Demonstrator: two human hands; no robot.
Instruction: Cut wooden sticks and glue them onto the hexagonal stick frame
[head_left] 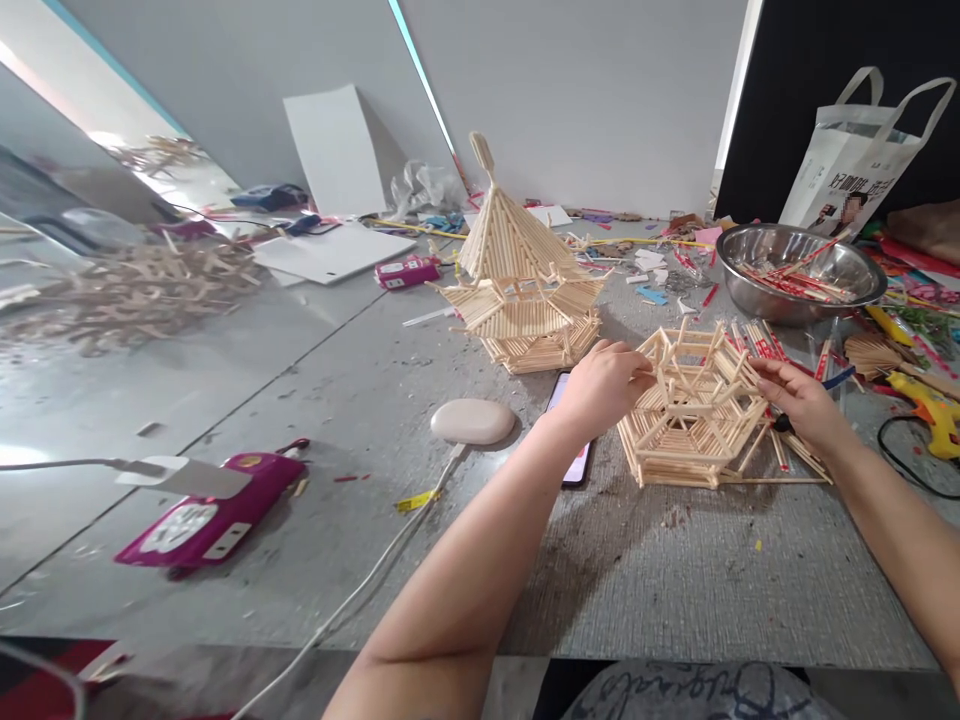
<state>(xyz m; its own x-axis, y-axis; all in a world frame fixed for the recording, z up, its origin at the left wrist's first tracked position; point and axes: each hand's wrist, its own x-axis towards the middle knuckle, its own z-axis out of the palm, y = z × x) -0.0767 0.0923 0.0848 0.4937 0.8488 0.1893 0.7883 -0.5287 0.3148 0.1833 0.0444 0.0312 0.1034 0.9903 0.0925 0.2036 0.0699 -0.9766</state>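
Between both hands' fingers [766, 378] sits the open stick frame [686, 420].

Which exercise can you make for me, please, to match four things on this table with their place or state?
1. Pale, open wooden stick frame
2. Round, shiny metal bowl
3. Oval, beige device
4. White bag with two handles

A. In front of the black panel
B. Between the left hand and the right hand
C. Holds red and white sticks
D. Joined to a white cable

Right pairs: 1-B, 2-C, 3-D, 4-A
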